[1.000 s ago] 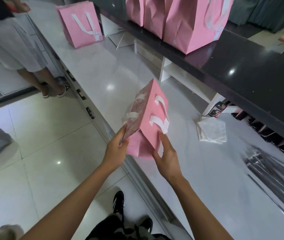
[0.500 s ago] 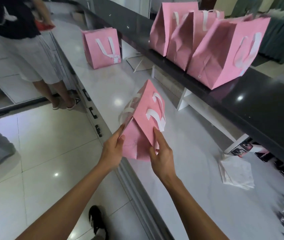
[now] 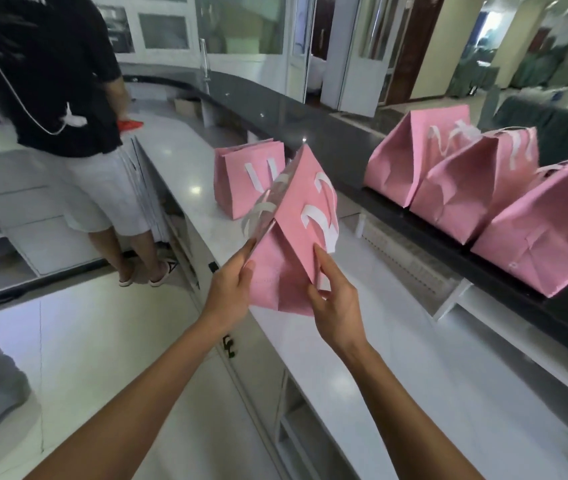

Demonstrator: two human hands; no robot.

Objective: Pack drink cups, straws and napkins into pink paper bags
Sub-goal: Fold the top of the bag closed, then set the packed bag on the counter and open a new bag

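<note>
Left hand (image 3: 232, 292) and right hand (image 3: 336, 304) each grasp the lower edges of a pink paper bag with white ribbon handles (image 3: 293, 237), held tilted above the near edge of the white marble counter (image 3: 397, 358). No legible writing on it. Farther along, a second pink bag (image 3: 246, 178) stands on the counter; three more (image 3: 476, 195) sit right on the black raised ledge (image 3: 310, 133).

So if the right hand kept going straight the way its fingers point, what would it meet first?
The right hand already grips the tilted pink paper bag. Beyond that bag, its fingers point up-left toward the upright pink paper bag on the white counter, though depth is unclear.
</note>
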